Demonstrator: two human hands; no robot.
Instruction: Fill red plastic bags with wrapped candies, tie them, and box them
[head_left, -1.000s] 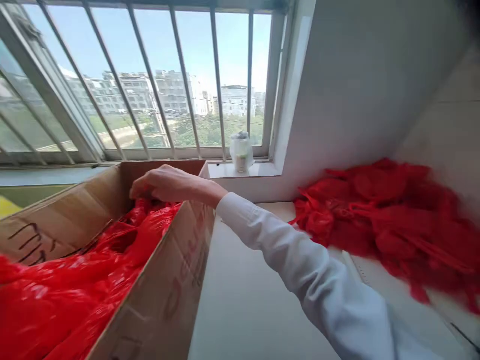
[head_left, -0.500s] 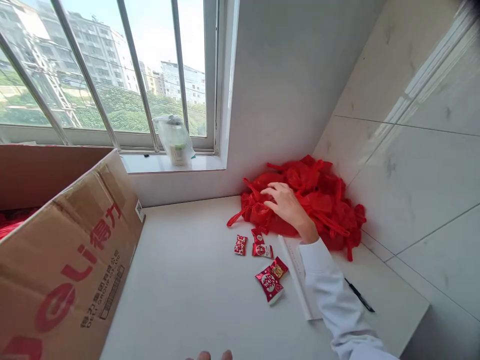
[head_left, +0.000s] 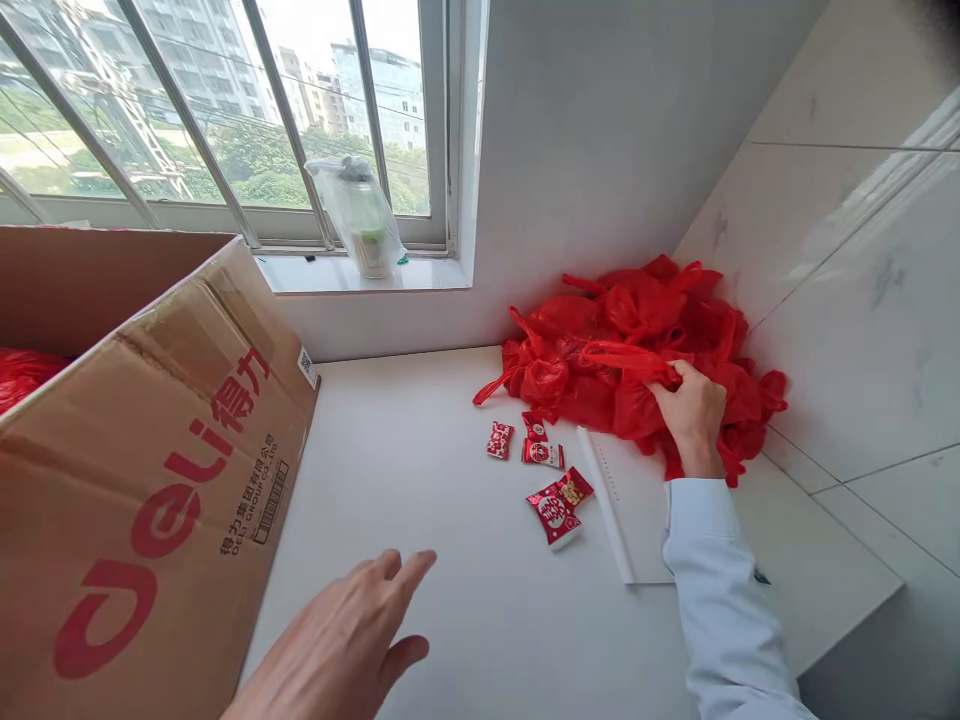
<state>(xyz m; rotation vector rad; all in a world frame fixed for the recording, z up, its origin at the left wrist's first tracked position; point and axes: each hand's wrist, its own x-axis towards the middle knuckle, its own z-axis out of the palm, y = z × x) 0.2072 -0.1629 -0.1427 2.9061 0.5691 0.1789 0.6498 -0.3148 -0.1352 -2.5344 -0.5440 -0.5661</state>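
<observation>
Red plastic bags [head_left: 570, 370] lie in a heap in the corner of the white table [head_left: 420, 460]. At the front right of the heap, my right hand [head_left: 694, 405] is closed on the handle of one red plastic bag [head_left: 622, 357]. My left hand [head_left: 352, 630] hovers over the near part of the table, fingers apart and holding nothing. Between the hands lie several small red snack packets, among them a larger packet [head_left: 553, 515] and a white-and-red one [head_left: 543, 453]. A white notebook [head_left: 630, 500] lies beside them, partly covered by my right sleeve.
A large cardboard box [head_left: 180, 480] with red bags [head_left: 30, 375] inside stands on the left. A bagged cup [head_left: 367, 225] sits on the sill of the barred window. Tiled wall [head_left: 862, 350] bounds the right side. A dark pen tip [head_left: 761, 577] shows beside my sleeve.
My right hand has moved right across the heap and taken hold of a bag handle. My left hand has risen into view from the bottom edge. The view has shifted slightly.
</observation>
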